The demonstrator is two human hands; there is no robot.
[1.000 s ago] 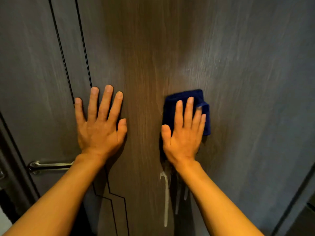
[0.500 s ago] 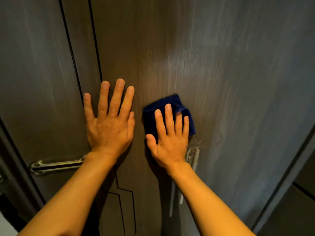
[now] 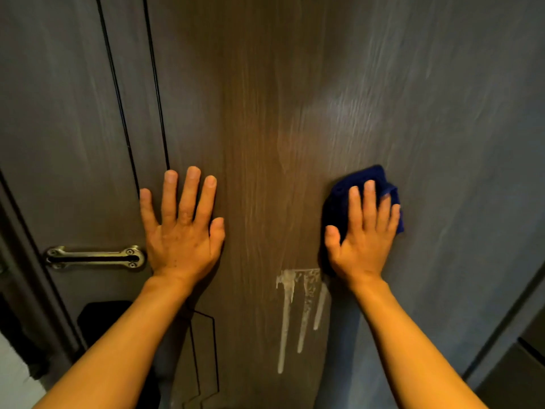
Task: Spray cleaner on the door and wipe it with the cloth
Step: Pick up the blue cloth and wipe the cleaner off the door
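Observation:
A dark wood-grain door (image 3: 265,98) fills the view. My right hand (image 3: 361,231) presses a folded dark blue cloth (image 3: 339,196) flat against the door, right of centre. My left hand (image 3: 182,225) lies flat on the door with fingers spread, holding nothing, to the left of the cloth. White foamy streaks of cleaner (image 3: 298,305) run down the door just below and left of my right hand. Wet smears shine on the door above the cloth. No spray bottle is in view.
A metal pull handle (image 3: 94,257) is fixed to the door left of my left hand. Thin black inlay lines (image 3: 132,113) run down the door's left part. The door frame (image 3: 501,335) shows at the lower right, and a dark gap at the lower left.
My right hand has slid the cloth to the right after a sweep to the left, uncovering the white streaks of cleaner. My left hand stays flat on the door.

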